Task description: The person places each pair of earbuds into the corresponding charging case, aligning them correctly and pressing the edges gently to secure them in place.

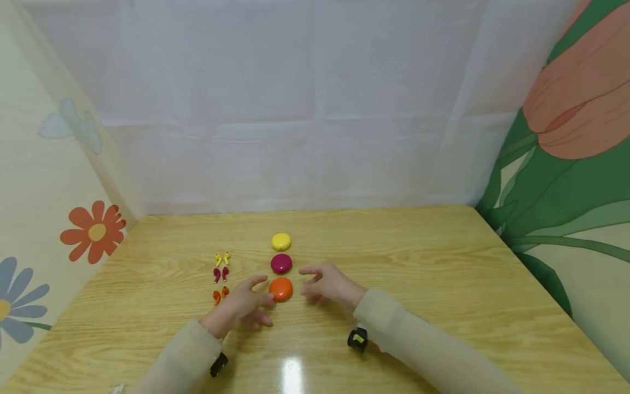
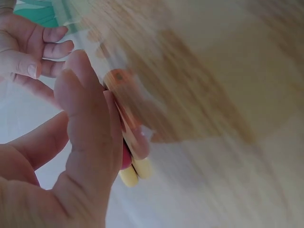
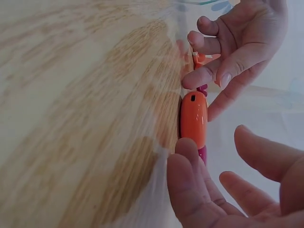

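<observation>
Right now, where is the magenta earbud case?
In the head view, the magenta earbud case sits just left of centre, between the yellow case and the orange case.

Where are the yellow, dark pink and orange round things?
Yellow round thing (image 1: pixel 281 241), head view, middle of its top.
Dark pink round thing (image 1: pixel 281 264), head view, middle of its top.
Orange round thing (image 3: pixel 194 119), right wrist view, its side.

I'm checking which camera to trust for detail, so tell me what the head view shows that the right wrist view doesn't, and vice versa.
Only the head view: the yellow earbud case, the yellow earbuds and the red wall flower.
Only the right wrist view: the small dark slot in the orange earbud case's edge.
Both: that orange case, the orange earbuds, the left hand and the right hand.
</observation>
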Motion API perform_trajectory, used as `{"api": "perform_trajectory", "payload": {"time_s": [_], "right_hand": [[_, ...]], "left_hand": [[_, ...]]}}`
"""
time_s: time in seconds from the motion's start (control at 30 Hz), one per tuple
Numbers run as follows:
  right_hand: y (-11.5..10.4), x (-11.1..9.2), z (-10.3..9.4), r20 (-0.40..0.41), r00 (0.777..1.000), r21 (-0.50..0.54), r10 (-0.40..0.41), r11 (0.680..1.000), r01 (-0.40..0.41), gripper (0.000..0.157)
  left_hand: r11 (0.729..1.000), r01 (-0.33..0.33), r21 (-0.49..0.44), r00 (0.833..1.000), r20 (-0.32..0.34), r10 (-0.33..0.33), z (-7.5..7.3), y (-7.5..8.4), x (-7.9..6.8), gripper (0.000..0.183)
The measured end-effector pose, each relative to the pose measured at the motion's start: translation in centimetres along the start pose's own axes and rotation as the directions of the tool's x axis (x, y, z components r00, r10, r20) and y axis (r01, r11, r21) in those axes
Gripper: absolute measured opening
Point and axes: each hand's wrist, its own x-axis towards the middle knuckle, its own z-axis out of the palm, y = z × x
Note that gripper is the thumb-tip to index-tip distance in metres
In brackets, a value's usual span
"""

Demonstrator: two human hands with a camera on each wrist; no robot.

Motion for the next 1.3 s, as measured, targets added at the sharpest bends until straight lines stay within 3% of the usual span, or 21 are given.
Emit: {"api": "perform_trajectory", "payload": {"time_s": [0.33,0.8,1.3], "right_hand": [[-0.4,0.5,0.8,0.033,0.997,0.043,0.065,0.997,-0.067,0.052],[-0.8,1.4,2.3,0.025,0.993,0.074,0.112,0.991,-0.113,0.053],[-0.8,2.3,2.4,0.042,0.984,0.096,0.171,0.98,-0.174,0.049]], "left_hand": [[0.998,0.054,-0.038,0.998,0.028,-0.053,-0.2,0.1,0.3,0.056],[0.996,0.077,-0.052,0.995,0.063,-0.074,-0.4,0.0,0.9,0.053],[0.993,0.097,-0.071,0.992,0.092,-0.091,-0.6,0.0,1.3,0.052]]}}
